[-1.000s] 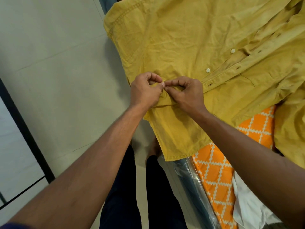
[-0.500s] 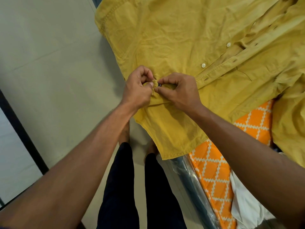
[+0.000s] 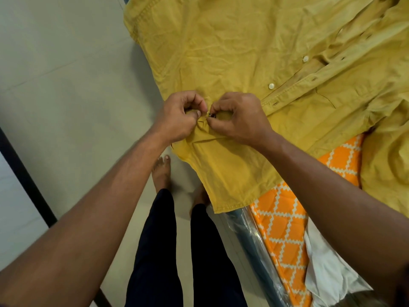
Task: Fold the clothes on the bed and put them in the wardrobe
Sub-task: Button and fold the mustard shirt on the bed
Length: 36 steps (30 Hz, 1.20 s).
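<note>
A mustard-yellow button-up shirt (image 3: 232, 54) lies spread front-up on the bed, its hem hanging over the near edge. White buttons show along the placket at the right. My left hand (image 3: 177, 117) and my right hand (image 3: 239, 118) meet at the lower placket, each pinching the yellow cloth between thumb and fingers. A small dark spot sits between the fingertips; what it is I cannot tell. The cloth under the hands is bunched into a small fold.
The bed carries an orange sheet with a white lattice pattern (image 3: 285, 220), its edge wrapped in clear plastic (image 3: 250, 235). A white garment (image 3: 325, 269) lies at the lower right. Pale floor tiles (image 3: 66, 85) and a dark door frame (image 3: 26, 178) are on the left; my legs stand below.
Both hands stayed together on the lower placket, working the cloth with small finger movements. The view shifted slightly, so the shirt sits a little further left in frame.
</note>
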Motion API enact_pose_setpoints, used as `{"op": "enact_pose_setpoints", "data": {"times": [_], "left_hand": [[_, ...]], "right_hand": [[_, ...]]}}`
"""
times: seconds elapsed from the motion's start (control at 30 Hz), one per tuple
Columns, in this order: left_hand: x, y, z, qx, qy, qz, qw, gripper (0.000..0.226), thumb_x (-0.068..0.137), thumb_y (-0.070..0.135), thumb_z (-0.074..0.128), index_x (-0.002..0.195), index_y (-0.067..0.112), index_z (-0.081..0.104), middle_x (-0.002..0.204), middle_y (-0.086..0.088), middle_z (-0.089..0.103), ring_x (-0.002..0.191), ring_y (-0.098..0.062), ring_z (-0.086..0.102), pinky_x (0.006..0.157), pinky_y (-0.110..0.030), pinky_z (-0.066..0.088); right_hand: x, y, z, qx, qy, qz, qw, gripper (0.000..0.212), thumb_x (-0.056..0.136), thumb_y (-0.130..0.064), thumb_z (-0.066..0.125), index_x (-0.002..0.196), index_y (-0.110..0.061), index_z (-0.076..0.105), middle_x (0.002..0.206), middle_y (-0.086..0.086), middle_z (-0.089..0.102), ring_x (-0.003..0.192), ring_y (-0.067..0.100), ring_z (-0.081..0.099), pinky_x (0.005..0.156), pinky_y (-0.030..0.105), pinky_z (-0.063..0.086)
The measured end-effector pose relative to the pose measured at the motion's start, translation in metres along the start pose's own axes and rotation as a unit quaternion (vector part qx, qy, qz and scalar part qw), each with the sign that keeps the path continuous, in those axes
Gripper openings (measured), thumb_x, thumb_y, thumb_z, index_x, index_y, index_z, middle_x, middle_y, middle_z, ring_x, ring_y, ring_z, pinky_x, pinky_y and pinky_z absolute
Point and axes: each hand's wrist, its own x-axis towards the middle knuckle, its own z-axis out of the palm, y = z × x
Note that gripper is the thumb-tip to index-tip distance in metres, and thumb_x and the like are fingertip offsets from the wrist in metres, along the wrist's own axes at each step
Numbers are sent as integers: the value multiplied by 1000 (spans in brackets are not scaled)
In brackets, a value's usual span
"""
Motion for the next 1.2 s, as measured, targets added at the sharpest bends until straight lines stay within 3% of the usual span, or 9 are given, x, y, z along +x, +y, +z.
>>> {"op": "enact_pose_setpoints", "data": {"times": [0.17, 0.27, 0.4, 0.47, 0.6, 0.7, 0.87, 0.97, 1.2], "left_hand": [[-18, 9, -7, 239, 7, 55, 969, 26, 83, 4, 56, 78, 28, 62, 75, 15, 61, 83, -11, 51, 84, -37, 38], [-27, 16, -12, 375, -65, 33, 924, 20, 84, 8, 56, 77, 26, 63, 73, 12, 58, 87, -15, 47, 83, -38, 30], [-34, 39, -17, 533, -157, -47, 830, 15, 88, 15, 55, 81, 27, 60, 79, 7, 57, 88, -18, 51, 81, -39, 26], [-29, 54, -20, 551, -181, -75, 811, 16, 90, 17, 53, 81, 27, 59, 83, 5, 57, 90, -21, 51, 82, -41, 29], [-5, 74, -15, 370, -71, 10, 926, 14, 87, 14, 56, 88, 24, 67, 85, 4, 64, 86, -22, 59, 74, -35, 45], [18, 79, 11, 234, -48, 59, 969, 16, 90, 16, 63, 103, 18, 71, 91, 4, 69, 83, -14, 63, 73, -31, 51], [48, 68, 39, 292, -106, 86, 947, 20, 83, 23, 78, 102, 22, 73, 89, 6, 65, 80, -12, 62, 72, -30, 50], [51, 64, 39, 346, -121, 139, 920, 18, 84, 18, 72, 101, 20, 74, 90, 1, 60, 83, -19, 60, 69, -33, 47], [45, 65, 43, 386, -134, 160, 898, 21, 89, 10, 59, 104, 15, 72, 102, -4, 63, 92, -28, 61, 73, -46, 52]], "right_hand": [[-12, -12, 5, -3, -3, -18, 1000, 23, 79, -23, 74, 100, -16, 80, 88, -2, 68, 74, 14, 64, 59, 35, 53], [-30, -11, -5, -49, 1, -16, 999, 41, 82, -35, 74, 120, -17, 73, 95, -3, 70, 85, 18, 64, 74, 37, 50], [-63, 7, -32, -159, 132, 62, 976, 22, 86, -28, 74, 107, -20, 76, 95, -2, 69, 88, 25, 61, 79, 42, 42], [-75, 18, -45, -152, 158, 83, 972, 19, 85, -19, 74, 103, -16, 77, 98, 3, 68, 89, 26, 59, 79, 44, 46], [-75, 18, -48, -56, 210, 167, 962, 25, 84, -15, 74, 109, -15, 76, 112, 4, 61, 96, 18, 58, 82, 30, 48], [-63, -4, -41, 111, 301, 337, 885, 3, 85, -21, 74, 87, -22, 75, 85, -6, 66, 71, 6, 61, 68, 31, 53], [-44, -27, -18, 246, 296, 532, 754, 51, 75, -62, 76, 58, -15, 68, 55, 0, 68, 55, 20, 68, 62, 41, 59], [-33, -38, -1, 226, 269, 576, 738, 60, 74, -64, 75, 55, -8, 63, 50, 2, 63, 48, 21, 60, 55, 39, 53], [-26, -43, -3, 165, 250, 581, 757, 43, 76, -44, 71, 50, -13, 56, 42, -5, 47, 42, 15, 48, 45, 29, 31]]}}
